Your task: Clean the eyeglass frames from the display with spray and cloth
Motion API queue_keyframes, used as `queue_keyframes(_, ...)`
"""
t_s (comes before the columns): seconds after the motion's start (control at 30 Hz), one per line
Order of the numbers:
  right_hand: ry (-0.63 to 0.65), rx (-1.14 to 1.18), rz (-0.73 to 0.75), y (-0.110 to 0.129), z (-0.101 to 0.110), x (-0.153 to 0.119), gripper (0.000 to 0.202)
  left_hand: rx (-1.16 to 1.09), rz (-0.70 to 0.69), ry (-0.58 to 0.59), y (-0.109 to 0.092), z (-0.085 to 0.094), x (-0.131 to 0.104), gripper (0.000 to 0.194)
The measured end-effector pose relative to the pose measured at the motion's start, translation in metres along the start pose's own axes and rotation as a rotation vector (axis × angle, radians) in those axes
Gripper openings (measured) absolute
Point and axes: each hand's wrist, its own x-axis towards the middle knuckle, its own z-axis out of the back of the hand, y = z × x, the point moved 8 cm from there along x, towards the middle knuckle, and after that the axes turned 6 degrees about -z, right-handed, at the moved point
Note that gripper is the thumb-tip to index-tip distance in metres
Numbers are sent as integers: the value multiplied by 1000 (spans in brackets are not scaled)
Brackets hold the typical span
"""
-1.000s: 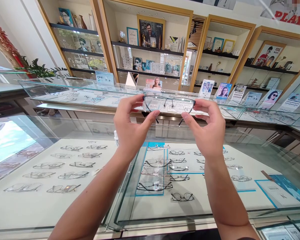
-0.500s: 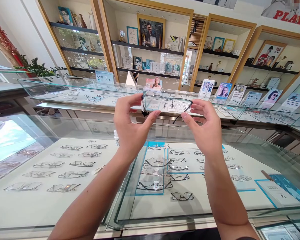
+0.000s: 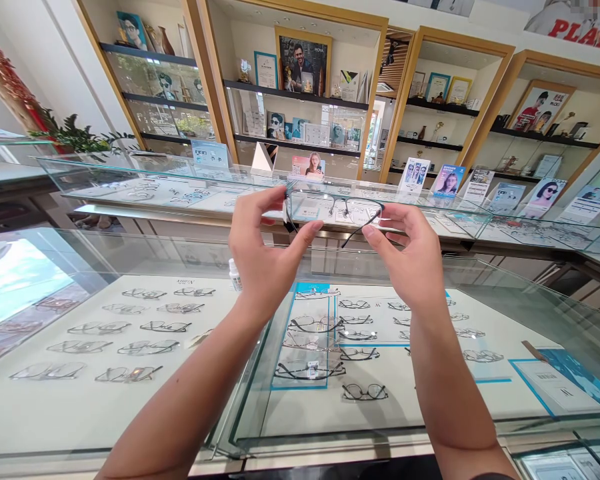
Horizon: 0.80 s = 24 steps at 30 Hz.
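A pair of eyeglasses [image 3: 347, 199] with a thin dark top rim and clear lenses is held up above the near glass case. My left hand [image 3: 265, 250] grips the left end of the frame, its fingers by the hinge and its thumb pointing inward below. At the opposite end, my right hand [image 3: 405, 250] holds the frame by its hinge and temple. The temples point back toward me; the right one shows as a dark bar below the lens. Parts of the fingers are hidden behind the frame.
Rows of eyeglasses [image 3: 359, 354] lie inside the glass display case [image 3: 300, 437] below my arms. A small white bottle [image 3: 234, 273] stands behind my left forearm. Across the gap, another glass counter [image 3: 180, 212] carries advertising cards [image 3: 413, 179]. Shelves with framed pictures line the wall.
My hands and the eyeglasses stay almost in place. The frame has tilted very slightly, and the right temple's tip appears a little further left.
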Motion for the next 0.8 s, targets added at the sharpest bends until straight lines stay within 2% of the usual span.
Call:
queue_keyframes(0.53, 29, -35, -17, -5, -2, 2, 37, 7, -42, -2, -9, 2, 2, 50)
queue_keyframes(0.8, 27, -42, -9, -5, -1, 2, 38, 5, -21, 14, -7, 1, 2, 52)
